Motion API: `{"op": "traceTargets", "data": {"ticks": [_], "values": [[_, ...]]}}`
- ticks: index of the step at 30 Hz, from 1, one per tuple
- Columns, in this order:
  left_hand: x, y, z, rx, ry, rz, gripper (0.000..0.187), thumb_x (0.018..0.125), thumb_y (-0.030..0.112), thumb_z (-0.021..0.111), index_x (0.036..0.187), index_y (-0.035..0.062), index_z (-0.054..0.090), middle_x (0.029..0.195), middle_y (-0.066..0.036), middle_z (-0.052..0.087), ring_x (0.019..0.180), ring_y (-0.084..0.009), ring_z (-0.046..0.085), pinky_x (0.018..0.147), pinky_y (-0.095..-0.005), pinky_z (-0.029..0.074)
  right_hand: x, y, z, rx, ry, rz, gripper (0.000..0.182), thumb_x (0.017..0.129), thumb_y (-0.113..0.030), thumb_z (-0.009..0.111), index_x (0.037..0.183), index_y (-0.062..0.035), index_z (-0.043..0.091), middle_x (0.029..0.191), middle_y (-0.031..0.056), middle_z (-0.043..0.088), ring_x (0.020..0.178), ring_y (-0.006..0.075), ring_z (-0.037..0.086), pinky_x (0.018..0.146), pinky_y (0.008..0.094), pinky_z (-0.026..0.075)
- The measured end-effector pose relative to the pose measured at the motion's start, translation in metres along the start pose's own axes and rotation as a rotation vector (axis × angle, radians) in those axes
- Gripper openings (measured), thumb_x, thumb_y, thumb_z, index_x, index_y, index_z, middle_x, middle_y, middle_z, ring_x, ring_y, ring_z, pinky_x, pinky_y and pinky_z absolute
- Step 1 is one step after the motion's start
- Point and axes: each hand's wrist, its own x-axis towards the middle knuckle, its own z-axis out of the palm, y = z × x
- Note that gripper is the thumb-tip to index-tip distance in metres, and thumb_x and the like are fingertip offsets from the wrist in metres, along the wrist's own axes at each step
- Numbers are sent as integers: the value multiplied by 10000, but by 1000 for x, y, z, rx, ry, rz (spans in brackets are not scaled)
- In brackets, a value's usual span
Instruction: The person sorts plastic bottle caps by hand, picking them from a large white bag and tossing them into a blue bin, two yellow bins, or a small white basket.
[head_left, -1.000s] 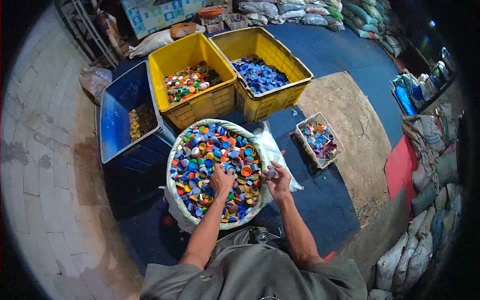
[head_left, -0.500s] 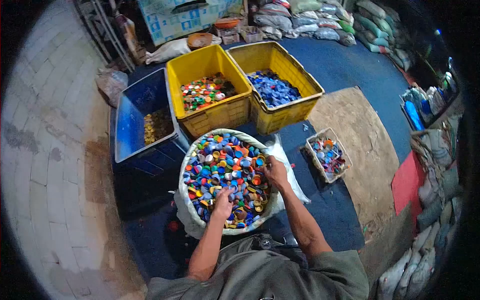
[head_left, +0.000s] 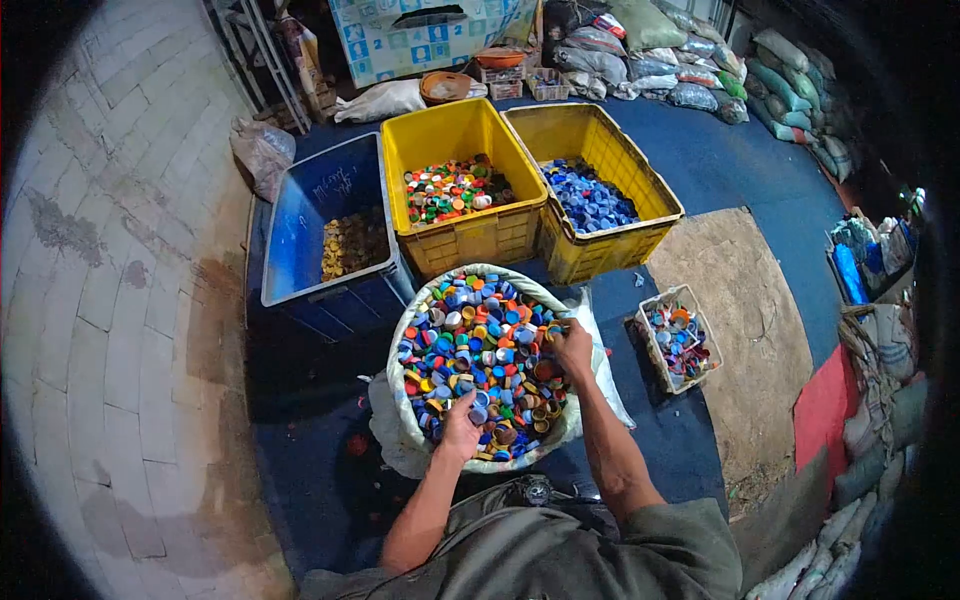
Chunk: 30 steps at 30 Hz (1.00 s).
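A round tub lined with a whitish sack (head_left: 402,400) stands right before me, heaped with mixed coloured bottle caps (head_left: 490,340). At the near left of the heap is my left hand (head_left: 461,430), closed with light blue bottle caps (head_left: 480,406) between thumb and fingers. My right hand (head_left: 573,350) reaches over the tub's right rim. Its fingers are bent together at the edge of the heap, and what they grip, if anything, is hidden.
Beyond the tub stand a blue bin (head_left: 325,290) with yellowish caps, a yellow bin (head_left: 470,240) with mixed caps and another yellow bin (head_left: 600,250) with blue caps. A small basket (head_left: 655,350) sits at right. Filled sacks (head_left: 690,65) line the back.
The whole view has shifted, so the bins and tub sit further right and lower. Light blue caps now show in my left hand. My right hand remains at the tub's right edge.
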Motion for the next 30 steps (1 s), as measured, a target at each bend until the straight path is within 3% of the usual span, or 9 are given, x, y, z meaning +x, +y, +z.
{"op": "traceTargets", "data": {"ticks": [3, 7, 12, 15, 17, 20, 22, 27, 30], "values": [[9, 7, 15, -29, -71, -23, 316, 910, 367, 536, 1026, 77, 589, 937, -75, 652, 848, -192, 618, 704, -347, 488, -10, -22, -27, 667, -119, 346, 250, 829, -156, 607, 1010, 14, 583, 743, 22, 572, 644, 136, 560, 599, 243, 474], [22, 8, 40, -38, -199, -27, 408, 920, 412, 505, 1106, 53, 560, 1045, -101, 628, 924, -230, 611, 793, -368, 481, -37, -15, -41, 1481, -198, 578, 248, 865, -164, 545, 1056, -6, 563, 840, 100, 617, 701, 194, 598, 550, 263, 492], [44, -3, 72, -40, -226, -81, 437, 910, 437, 498, 1113, 55, 555, 1067, -102, 623, 963, -257, 605, 854, -399, 470, -76, -18, -61, 1621, -240, 746, 314, 857, -223, 485, 1072, 0, 538, 940, 184, 619, 754, 256, 591, 687, 337, 516], [82, -15, 85, -93, -249, -185, 453, 903, 435, 513, 1125, 41, 533, 1073, -134, 613, 971, -272, 598, 903, -429, 467, -71, -7, -54, 1674, 2, 905, 297, 844, -202, 550, 1063, -1, 556, 1022, 175, 609, 901, 265, 604, 659, 314, 485], [100, -13, 114, -125, -190, -208, 488, 915, 429, 488, 1145, -1, 501, 1067, -166, 594, 961, -297, 596, 900, -439, 485, -47, -9, -71, 797, -81, 341, 231, 803, -167, 624, 975, -17, 590, 937, 136, 614, 857, 246, 601, 638, 294, 461], [187, 18, 184, -117, -483, -154, 603, 881, 500, 503, 1136, -46, 482, 1006, -159, 590, 925, -296, 589, 857, -416, 501, 34, -47, -100, 501, 251, -138, 124, 760, -158, 672, 715, -91, 578, 601, 18, 477, 642, 211, 535, 634, 353, 445], [190, 72, 256, -67, -489, -78, 790, 811, 580, 558, 1144, -126, 442, 1040, -197, 571, 925, -311, 566, 882, -425, 461, 118, -62, -127, 1916, -2, 295, 187, 790, -245, 529, 777, -67, 475, 687, 88, 529, 666, 232, 537, 680, 421, 464], [179, 135, 291, -28, -335, 160, 852, 812, 420, 658, 1274, -178, 265, 1298, -300, 368, 1167, -386, 442, 1027, -454, 373, 151, -70, -167, 1695, 34, 269, 250, 805, -199, 520, 936, 5, 458, 884, 119, 534, 884, 255, 589, 770, 400, 500], [191, 121, 223, 151, -358, 288, 338, 857, 280, 650, 1026, -3, 578, 957, -119, 624, 876, -191, 598, 786, -346, 499, 107, -26, -140, 1524, 165, 160, 322, 846, -166, 537, 1105, 13, 474, 922, 117, 556, 932, 239, 590, 785, 366, 510]]}}
